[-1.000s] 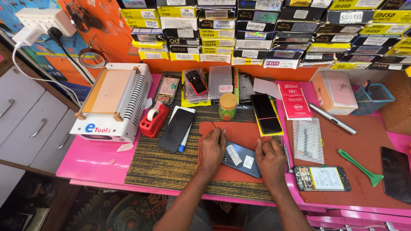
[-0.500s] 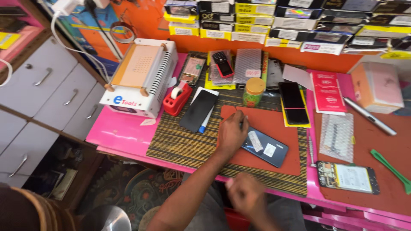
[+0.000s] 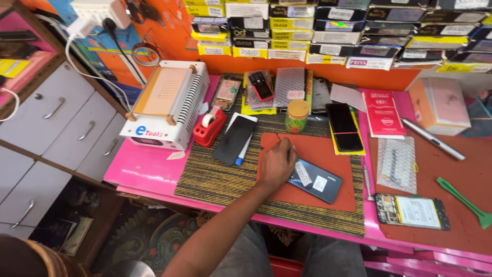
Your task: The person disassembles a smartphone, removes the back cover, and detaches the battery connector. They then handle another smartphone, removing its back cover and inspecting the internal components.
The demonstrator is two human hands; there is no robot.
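**Left hand steadies phone on repair mat; right hand out of frame**

Left hand (image 3: 277,163) rests palm-down on the red mat (image 3: 333,197), fingers curled loosely over the near end of a dark blue phone (image 3: 315,179). It pins the phone rather than gripping it. The phone lies back-up and slantwise, two white stickers on its shell, near the counter's front edge. The mat sits on a striped woven mat (image 3: 215,179), probably to keep work from sliding on the pink counter (image 3: 143,166).

Right hand: not in view.

Containers: a small jar with a yellow lid (image 3: 297,116) stands upright just behind the red mat, contents unreadable. A red tape dispenser (image 3: 210,128) holds a white roll. Stacked boxes (image 3: 287,31) line the back edge.
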